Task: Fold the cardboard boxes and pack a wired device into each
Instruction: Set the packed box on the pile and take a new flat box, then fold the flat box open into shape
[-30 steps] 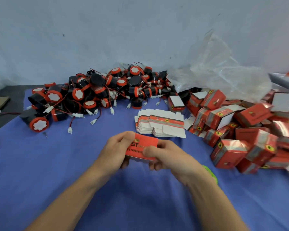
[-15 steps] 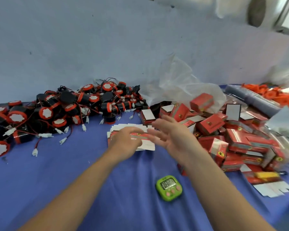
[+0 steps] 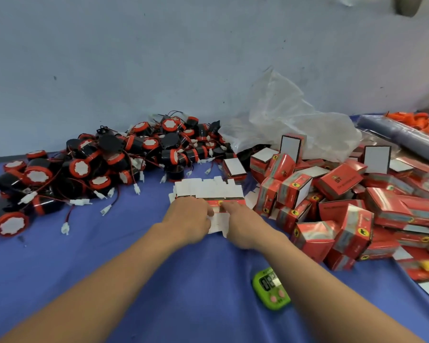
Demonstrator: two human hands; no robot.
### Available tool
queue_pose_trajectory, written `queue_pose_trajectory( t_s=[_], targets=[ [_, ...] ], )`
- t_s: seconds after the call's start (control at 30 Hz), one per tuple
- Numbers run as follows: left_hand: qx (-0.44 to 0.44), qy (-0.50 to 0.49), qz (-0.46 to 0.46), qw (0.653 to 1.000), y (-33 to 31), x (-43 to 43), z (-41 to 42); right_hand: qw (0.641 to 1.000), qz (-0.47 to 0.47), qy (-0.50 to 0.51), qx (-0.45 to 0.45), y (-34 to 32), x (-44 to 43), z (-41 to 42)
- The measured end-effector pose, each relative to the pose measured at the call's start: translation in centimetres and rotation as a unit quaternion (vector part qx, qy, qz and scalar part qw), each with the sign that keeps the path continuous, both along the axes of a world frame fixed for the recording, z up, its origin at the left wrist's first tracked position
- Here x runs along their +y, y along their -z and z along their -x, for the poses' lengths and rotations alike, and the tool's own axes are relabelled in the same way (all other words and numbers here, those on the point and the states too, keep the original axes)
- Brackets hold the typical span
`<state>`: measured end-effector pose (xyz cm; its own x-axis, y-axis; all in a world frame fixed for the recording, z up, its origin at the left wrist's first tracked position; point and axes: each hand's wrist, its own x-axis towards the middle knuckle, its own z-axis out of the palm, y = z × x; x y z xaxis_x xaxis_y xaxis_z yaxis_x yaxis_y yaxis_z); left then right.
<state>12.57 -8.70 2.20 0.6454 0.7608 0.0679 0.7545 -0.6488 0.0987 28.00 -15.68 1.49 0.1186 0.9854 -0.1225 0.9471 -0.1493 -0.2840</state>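
One head-worn wide-angle view, looking forward and down.
The camera sits over the near side of the blue bench (image 3: 109, 268) and faces the grey wall (image 3: 159, 58) behind it. It is close: the left grip (image 3: 188, 216) and right grip (image 3: 243, 226), reaching in from the bottom edge, sit at the stack of flat boxes (image 3: 208, 191) in mid-frame.

Both bare forearms reach forward, close together. The left hand (image 3: 190, 219) is knuckles-up, its fingers (image 3: 196, 205) curled under; what they grip is hidden. The right hand (image 3: 243, 225) lies palm-down, fingers stretched forward.
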Motion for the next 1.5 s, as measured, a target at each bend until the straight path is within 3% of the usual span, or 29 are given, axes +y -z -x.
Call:
queue_pose_trajectory(
  t_s=[0.07,0.17,0.23,0.3,0.37,0.43,0.5,0.6,0.67,0.7,0.83,0.93,1.03,1.17,1.27,1.33,1.43,1.5],
  targets=[
    [-0.051,-0.009,0.054,0.997,0.7,0.3,0.7,0.998,0.035,-0.028,-0.044,0.1,-0.3,-0.2],
    [-0.213,-0.042,0.167,0.962,1.4,0.4,2.0,0.998,0.011,-0.032,-0.043,-0.6,-0.7,-0.3],
    [-0.293,-0.069,0.172,0.938,1.6,0.4,3.0,1.000,-0.004,-0.008,-0.026,-1.5,-1.2,-0.2],
    [-0.348,-0.097,0.164,0.918,1.8,0.5,4.2,0.994,-0.099,0.047,0.000,-2.7,-1.7,-0.1],
    [-0.423,-0.116,0.190,0.878,1.9,0.4,5.3,0.954,-0.247,0.129,0.109,-3.5,-2.5,0.6],
    [-0.509,-0.119,0.231,0.821,1.6,0.0,6.2,0.890,-0.338,0.151,0.265,-4.1,-3.1,2.4],
    [-0.579,-0.125,0.275,0.757,0.9,-0.2,7.2,0.840,-0.324,0.131,0.415,-4.0,-3.3,4.8],
    [-0.635,-0.150,0.358,0.668,0.5,-0.2,9.6,0.748,-0.231,0.129,0.609,-2.3,-3.2,8.2],
    [-0.679,-0.166,0.401,0.592,1.1,-0.5,11.8,0.726,-0.180,0.146,0.648,-0.3,-3.0,10.1],
    [-0.688,-0.176,0.402,0.578,1.5,-0.7,12.8,0.731,-0.167,0.157,0.643,0.7,-2.8,10.9],
    [-0.682,-0.236,0.321,0.613,3.4,-0.4,15.2,0.801,-0.167,0.150,0.555,2.9,-2.0,13.2],
    [-0.705,-0.257,0.304,0.587,3.7,-0.1,16.2,0.860,-0.169,0.107,0.469,3.2,-1.8,13.5],
    [-0.715,-0.244,0.336,0.562,3.9,-0.4,16.7,0.854,-0.241,0.123,0.445,3.8,-2.3,13.3],
    [-0.690,-0.198,0.370,0.590,3.3,-1.2,16.3,0.843,-0.436,0.137,0.285,3.4,-3.4,13.9],
    [-0.697,-0.151,0.349,0.608,2.4,-1.9,15.8,0.854,-0.489,0.056,0.166,2.8,-3.6,14.5],
    [-0.679,-0.119,0.308,0.656,1.4,-2.3,15.5,0.871,-0.468,-0.022,0.150,3.1,-3.3,14.8],
    [-0.552,-0.020,0.216,0.805,-0.1,-2.9,14.9,0.893,-0.376,-0.058,0.240,3.4,-2.9,15.1],
    [-0.476,-0.003,0.167,0.863,-1.0,-2.9,14.7,0.874,-0.388,-0.035,0.290,3.5,-2.8,14.9]
  ],
)
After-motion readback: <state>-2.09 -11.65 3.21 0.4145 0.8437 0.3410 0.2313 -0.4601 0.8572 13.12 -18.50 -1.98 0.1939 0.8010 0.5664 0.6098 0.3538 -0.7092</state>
